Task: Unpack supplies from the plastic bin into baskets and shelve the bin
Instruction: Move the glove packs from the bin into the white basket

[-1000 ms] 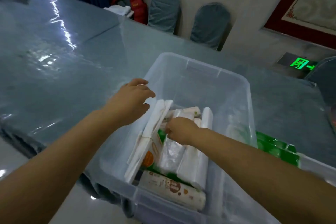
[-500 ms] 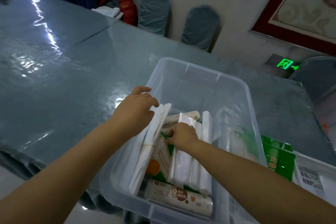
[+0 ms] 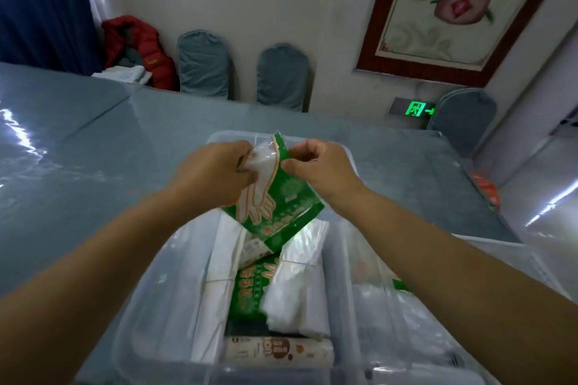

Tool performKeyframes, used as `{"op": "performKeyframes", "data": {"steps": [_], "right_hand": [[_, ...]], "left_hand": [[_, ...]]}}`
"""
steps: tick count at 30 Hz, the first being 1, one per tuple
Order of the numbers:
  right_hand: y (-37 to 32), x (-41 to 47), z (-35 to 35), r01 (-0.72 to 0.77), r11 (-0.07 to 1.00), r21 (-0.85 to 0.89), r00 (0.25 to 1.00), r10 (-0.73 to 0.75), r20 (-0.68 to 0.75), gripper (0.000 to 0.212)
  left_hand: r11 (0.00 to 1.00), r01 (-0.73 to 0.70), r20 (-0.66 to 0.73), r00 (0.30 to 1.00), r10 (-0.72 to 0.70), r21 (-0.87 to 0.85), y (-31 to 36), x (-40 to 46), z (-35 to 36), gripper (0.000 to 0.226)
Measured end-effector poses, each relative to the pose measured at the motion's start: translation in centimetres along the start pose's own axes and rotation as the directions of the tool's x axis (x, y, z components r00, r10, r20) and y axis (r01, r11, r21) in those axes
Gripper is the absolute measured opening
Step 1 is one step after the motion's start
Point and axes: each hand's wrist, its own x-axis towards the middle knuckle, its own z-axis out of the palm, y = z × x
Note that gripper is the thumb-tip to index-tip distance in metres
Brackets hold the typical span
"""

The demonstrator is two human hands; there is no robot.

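Observation:
A clear plastic bin (image 3: 150, 306) stands on the grey table in front of me. Both hands hold a green glove packet (image 3: 275, 197) up above the bin. My left hand (image 3: 215, 175) grips the packet's upper left, and my right hand (image 3: 319, 169) pinches its upper right edge. Inside the bin lie white plastic-bag bundles (image 3: 294, 284), another green packet (image 3: 250, 291) and a brown-and-white roll (image 3: 278, 353) near the front wall.
A second clear container (image 3: 406, 316) stands against the bin's right side. The shiny grey table (image 3: 78, 166) stretches left and beyond. Covered chairs (image 3: 203, 66) and a red jacket (image 3: 137, 47) stand by the far wall. A green exit sign (image 3: 417, 109) glows low on the wall.
Both hands were down inside the bin among the packets. Now they have risen above it, holding the green glove packet between them. The camera has tilted up.

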Motion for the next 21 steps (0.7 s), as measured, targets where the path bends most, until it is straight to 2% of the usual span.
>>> {"op": "performKeyframes", "data": {"steps": [4,6,8,13,19,21], "right_hand": [[-0.8,-0.7,-4.6,0.076,0.995,-0.071,0.997,-0.077,-0.003,0.043],[-1.4,-1.3,-7.5,0.077,0.996,-0.05,0.997,-0.075,0.028,0.033],[-1.9,-1.8,-10.6,0.107,0.988,-0.111,0.994,-0.105,0.018,0.015],[-0.2,-2.7,-18.4,0.127,0.974,-0.188,0.988,-0.141,-0.066,0.018],[7.6,-3.6,-26.5,-0.069,0.966,-0.251,0.998,0.066,-0.02,0.008],[10.6,-3.9,-28.1,-0.113,0.959,-0.261,0.993,0.119,0.008,0.009]], "left_hand": [[0.956,-0.055,-0.132,0.991,0.018,-0.287,3.4,1.5,-2.2,0.009],[0.88,-0.094,-0.194,0.981,0.003,-0.466,5.8,1.8,-3.2,0.011],[0.826,-0.135,-0.218,0.976,0.014,-0.548,8.6,2.2,-3.4,0.016],[0.815,-0.18,-0.244,0.969,0.049,-0.551,15.9,3.9,1.0,0.016],[0.883,-0.093,-0.097,0.994,0.054,-0.459,22.8,5.0,9.5,0.012],[0.91,-0.032,-0.015,0.999,0.028,-0.412,23.9,5.2,12.0,0.019]]}}
